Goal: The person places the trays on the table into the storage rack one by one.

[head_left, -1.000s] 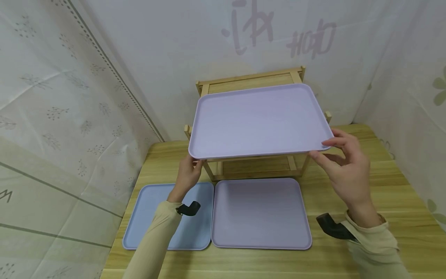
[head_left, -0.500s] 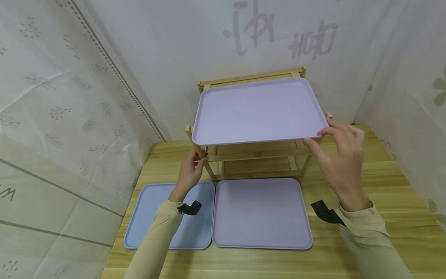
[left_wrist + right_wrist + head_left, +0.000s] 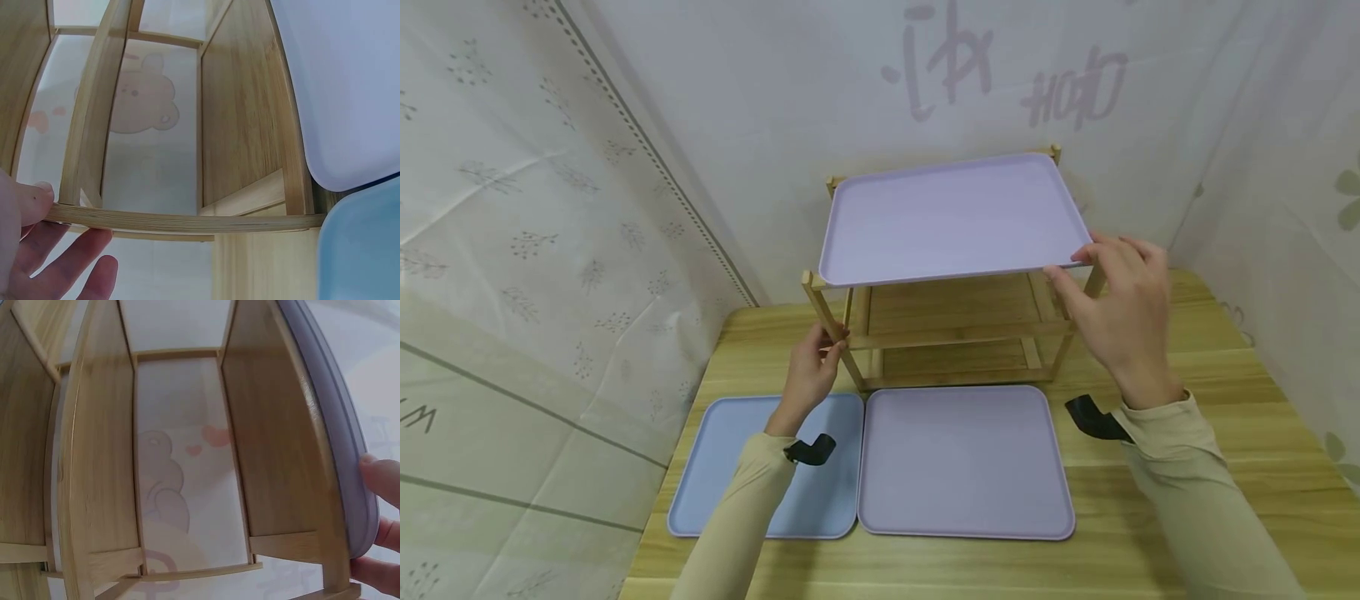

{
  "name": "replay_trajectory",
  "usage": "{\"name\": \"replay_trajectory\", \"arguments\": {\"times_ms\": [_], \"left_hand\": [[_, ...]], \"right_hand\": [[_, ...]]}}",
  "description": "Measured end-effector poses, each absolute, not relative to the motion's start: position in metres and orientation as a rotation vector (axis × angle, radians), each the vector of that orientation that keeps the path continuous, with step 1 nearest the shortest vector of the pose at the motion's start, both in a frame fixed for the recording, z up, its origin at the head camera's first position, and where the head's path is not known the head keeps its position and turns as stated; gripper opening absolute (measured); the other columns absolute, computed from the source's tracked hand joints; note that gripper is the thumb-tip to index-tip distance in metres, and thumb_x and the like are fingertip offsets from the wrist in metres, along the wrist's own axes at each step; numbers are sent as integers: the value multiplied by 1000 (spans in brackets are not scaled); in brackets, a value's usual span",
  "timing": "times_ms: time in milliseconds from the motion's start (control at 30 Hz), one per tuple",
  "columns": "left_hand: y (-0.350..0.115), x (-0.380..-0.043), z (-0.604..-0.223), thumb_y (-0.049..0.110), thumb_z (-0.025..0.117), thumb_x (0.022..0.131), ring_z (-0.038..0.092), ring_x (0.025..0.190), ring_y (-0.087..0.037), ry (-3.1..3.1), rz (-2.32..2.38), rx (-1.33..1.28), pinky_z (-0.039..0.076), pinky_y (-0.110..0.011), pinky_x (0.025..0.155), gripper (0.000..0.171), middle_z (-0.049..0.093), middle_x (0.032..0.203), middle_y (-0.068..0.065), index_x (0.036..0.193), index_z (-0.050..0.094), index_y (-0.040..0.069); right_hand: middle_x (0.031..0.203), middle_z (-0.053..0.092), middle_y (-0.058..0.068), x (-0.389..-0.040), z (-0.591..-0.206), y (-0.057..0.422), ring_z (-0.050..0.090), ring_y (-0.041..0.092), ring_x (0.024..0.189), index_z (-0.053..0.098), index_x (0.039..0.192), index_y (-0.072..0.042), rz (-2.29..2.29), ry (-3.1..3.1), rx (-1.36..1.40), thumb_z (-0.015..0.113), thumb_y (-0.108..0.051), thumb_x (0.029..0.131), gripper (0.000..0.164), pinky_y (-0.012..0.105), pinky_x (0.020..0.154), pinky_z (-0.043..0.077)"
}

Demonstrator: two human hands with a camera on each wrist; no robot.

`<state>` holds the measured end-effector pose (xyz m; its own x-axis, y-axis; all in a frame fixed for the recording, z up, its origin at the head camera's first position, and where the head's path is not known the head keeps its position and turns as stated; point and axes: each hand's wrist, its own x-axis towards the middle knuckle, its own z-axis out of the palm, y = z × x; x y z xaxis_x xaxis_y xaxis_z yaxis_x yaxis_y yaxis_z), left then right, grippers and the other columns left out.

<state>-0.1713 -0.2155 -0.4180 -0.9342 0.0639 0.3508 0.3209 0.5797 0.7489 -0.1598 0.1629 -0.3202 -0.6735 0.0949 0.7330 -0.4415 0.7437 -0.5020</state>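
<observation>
A lilac tray (image 3: 955, 218) lies over the top tier of a light wooden shelf rack (image 3: 955, 304). My right hand (image 3: 1116, 312) pinches the tray's front right corner between thumb and fingers. In the right wrist view, the tray's edge (image 3: 337, 425) runs right along the rack's top rail, with my fingertips (image 3: 382, 478) at its corner. Lower down on the opposite side, my left hand (image 3: 808, 371) grips the rack's front left post. The left wrist view has the thumb (image 3: 34, 201) on one side of that post (image 3: 162, 220) and the fingers on the other.
In front of the rack, a second lilac tray (image 3: 962, 462) lies flat on the wooden table (image 3: 1210, 392). A blue tray (image 3: 737, 442) sits beside it on the left, partly covered by the left forearm. Patterned white cloth (image 3: 760, 100) hangs behind and at both sides.
The lilac tray has moved back and come over the top tier, the right hand travelling with it. My left hand has let go of the tray's left corner and taken the rack's post.
</observation>
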Motion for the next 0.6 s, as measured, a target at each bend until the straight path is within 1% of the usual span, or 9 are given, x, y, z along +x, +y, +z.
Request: {"name": "replay_trajectory", "arguments": {"times_ms": [233,433,600], "left_hand": [[-216,-171,-419,1,59,93,68,98,-32,-2534,-1269,-318,56,-45,79,24,70,114,-18,117,58,-4],[-215,-171,-418,0,59,93,67,100,-32,-2534,-1253,-324,56,-44,79,24,69,114,-18,117,58,-4],[-216,-171,-419,0,59,93,67,101,-31,-2549,-1247,-299,56,-43,79,25,69,113,-18,118,58,-4]], "right_hand": [[112,68,24,-171,-319,162,50,43,112,64,89,6,914,-2161,258,79,-22,80,33,47,95,33],[121,65,24,-176,-318,163,48,43,109,63,91,6,954,-2195,247,78,-22,81,33,46,91,32],[121,65,24,-179,-317,161,47,41,108,63,94,5,964,-2231,210,76,-25,84,34,46,90,32]]}}
